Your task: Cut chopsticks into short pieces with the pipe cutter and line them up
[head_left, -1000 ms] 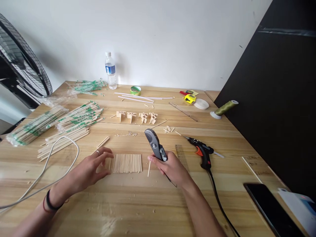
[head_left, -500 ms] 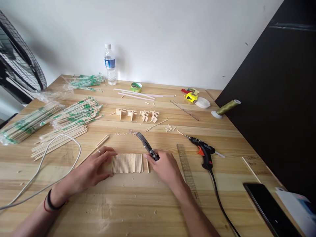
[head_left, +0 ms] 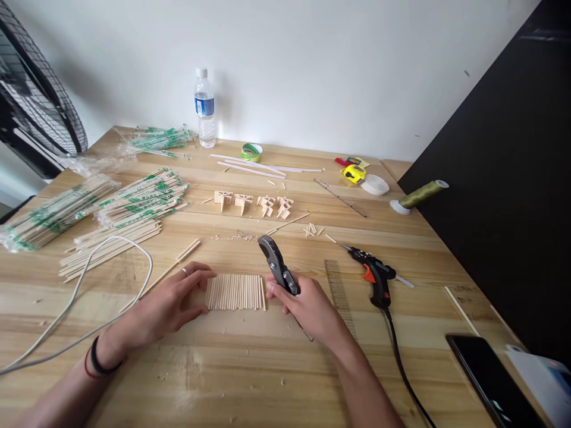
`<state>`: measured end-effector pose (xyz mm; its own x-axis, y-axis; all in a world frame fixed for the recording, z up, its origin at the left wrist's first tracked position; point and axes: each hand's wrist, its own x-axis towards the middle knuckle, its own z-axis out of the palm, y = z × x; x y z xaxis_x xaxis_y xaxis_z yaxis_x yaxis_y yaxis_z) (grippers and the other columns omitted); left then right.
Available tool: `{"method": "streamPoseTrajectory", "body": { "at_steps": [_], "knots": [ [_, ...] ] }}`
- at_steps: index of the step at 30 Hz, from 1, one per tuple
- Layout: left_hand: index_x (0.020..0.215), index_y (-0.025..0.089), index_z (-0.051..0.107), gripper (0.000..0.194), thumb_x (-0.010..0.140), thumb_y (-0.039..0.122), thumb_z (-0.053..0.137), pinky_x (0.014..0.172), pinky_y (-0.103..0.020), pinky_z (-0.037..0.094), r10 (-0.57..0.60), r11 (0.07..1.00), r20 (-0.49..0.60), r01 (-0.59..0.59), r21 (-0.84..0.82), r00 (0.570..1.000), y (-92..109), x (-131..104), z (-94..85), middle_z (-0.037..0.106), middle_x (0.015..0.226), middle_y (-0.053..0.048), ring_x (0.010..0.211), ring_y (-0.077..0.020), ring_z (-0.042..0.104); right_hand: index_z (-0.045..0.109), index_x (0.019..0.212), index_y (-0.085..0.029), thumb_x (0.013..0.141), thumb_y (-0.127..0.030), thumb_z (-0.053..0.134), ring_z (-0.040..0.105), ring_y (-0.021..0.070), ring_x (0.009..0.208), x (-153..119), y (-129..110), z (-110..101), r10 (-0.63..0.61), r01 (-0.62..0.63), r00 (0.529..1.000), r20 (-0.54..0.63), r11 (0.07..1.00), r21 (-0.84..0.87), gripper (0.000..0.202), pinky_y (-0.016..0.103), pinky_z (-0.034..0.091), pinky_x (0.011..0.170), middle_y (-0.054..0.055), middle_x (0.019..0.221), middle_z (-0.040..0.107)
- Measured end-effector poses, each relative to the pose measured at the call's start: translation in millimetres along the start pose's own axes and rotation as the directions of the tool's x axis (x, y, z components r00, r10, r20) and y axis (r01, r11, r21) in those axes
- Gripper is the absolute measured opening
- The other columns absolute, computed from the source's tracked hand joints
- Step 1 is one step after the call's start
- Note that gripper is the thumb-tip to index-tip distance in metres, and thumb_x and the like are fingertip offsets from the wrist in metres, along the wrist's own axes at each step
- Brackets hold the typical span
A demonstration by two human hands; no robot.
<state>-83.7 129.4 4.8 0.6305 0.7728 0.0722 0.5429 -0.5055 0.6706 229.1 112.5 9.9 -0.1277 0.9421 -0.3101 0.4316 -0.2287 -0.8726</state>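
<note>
A row of short, round wooden sticks [head_left: 234, 292] lies side by side on the table in front of me. My left hand [head_left: 176, 297] curves around the row's left end, thumb and fingers apart, fingertips at its upper and lower corners. In my right hand [head_left: 307, 303] is a pair of dark grey cutters [head_left: 276, 261], the curved head pointing up and away. My right fingertips are beside the row's right end, where the last stick is slightly tilted. Behind the row stand several small structures [head_left: 243, 202] built from stick pieces.
A glue gun [head_left: 370, 270] with a black cord and a clear ruler [head_left: 339, 291] lie to the right. Bundled sticks [head_left: 143, 196] and a white cable [head_left: 147, 261] are on the left. A water bottle [head_left: 206, 113], tape measure [head_left: 354, 173], thread spool [head_left: 422, 196] and phone [head_left: 491, 374] surround the area.
The separate stick on the right has moved left against the row. My right hand has turned the cutters slightly more upright. The left hand keeps its place at the row; the view has shifted slightly.
</note>
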Motion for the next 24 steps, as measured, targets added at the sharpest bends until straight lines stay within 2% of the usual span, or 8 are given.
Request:
{"method": "streamPoseTrajectory", "body": {
  "at_steps": [4,7,10,12,14,24],
  "knots": [
    [0.140,0.028,0.050,0.049,0.095,0.020,0.067,0.104,-0.042,0.056,0.007,1.000,0.006,-0.007,0.006,1.000,-0.1,0.6,0.1,0.056,0.138,-0.010,0.124,-0.0256,0.061,0.073,0.107,-0.020,0.094,-0.046,0.062,0.061,0.0174,0.060,-1.0,0.7,1.0,0.000,-0.001,1.000,0.012,0.999,0.037,0.032,0.028,0.050,0.055,0.005,0.088,0.077],
    [0.140,0.028,0.050,0.049,0.095,0.020,0.067,0.105,-0.042,0.056,0.000,1.000,0.014,0.000,0.001,1.000,3.1,1.5,-1.3,0.057,0.138,-0.010,0.126,-0.0261,0.061,0.072,0.108,-0.020,0.090,-0.038,0.066,0.064,0.0179,0.064,-2.7,-2.3,-1.4,-0.009,0.008,0.999,0.044,1.000,0.013,0.026,0.029,0.051,0.059,0.003,0.086,0.076],
    [0.140,0.028,0.052,0.047,0.095,0.021,0.067,0.106,-0.043,0.055,-0.011,1.000,0.007,0.011,-0.005,1.000,7.4,2.5,-2.8,0.058,0.140,-0.010,0.126,-0.0265,0.062,0.072,0.112,-0.022,0.076,-0.024,0.078,0.071,0.0229,0.086,-4.1,-8.0,-3.5,-0.052,0.054,0.998,0.029,0.995,-0.082,0.037,0.035,0.055,0.082,0.002,0.096,0.078],
    [0.139,0.027,0.054,0.046,0.095,0.022,0.067,0.106,-0.044,0.055,-0.013,1.000,0.000,0.013,-0.006,1.000,9.5,3.0,-3.5,0.058,0.140,-0.010,0.125,-0.0267,0.063,0.072,0.117,-0.023,0.068,-0.017,0.083,0.071,0.0267,0.105,-4.5,-11.0,-3.4,-0.067,0.068,0.998,0.009,0.991,-0.120,0.051,0.039,0.052,0.098,0.005,0.112,0.078],
    [0.138,0.027,0.054,0.045,0.095,0.023,0.067,0.105,-0.044,0.056,-0.015,1.000,0.000,0.015,-0.005,1.000,10.3,3.5,-3.9,0.059,0.139,-0.011,0.123,-0.0267,0.063,0.073,0.119,-0.023,0.065,-0.014,0.084,0.069,0.0284,0.115,-4.2,-12.0,-2.3,-0.071,0.073,0.997,0.013,0.989,-0.128,0.056,0.042,0.050,0.106,0.007,0.122,0.077],
    [0.138,0.025,0.053,0.047,0.094,0.022,0.068,0.105,-0.043,0.055,-0.046,0.999,0.019,0.047,-0.027,0.999,9.5,2.3,-0.9,0.057,0.140,-0.010,0.123,-0.0259,0.062,0.073,0.117,-0.025,0.068,-0.013,0.084,0.070,0.0279,0.113,-1.1,-6.7,2.9,-0.122,0.118,0.993,0.003,0.960,-0.255,0.052,0.043,0.050,0.104,0.006,0.119,0.077]
  ]
}}
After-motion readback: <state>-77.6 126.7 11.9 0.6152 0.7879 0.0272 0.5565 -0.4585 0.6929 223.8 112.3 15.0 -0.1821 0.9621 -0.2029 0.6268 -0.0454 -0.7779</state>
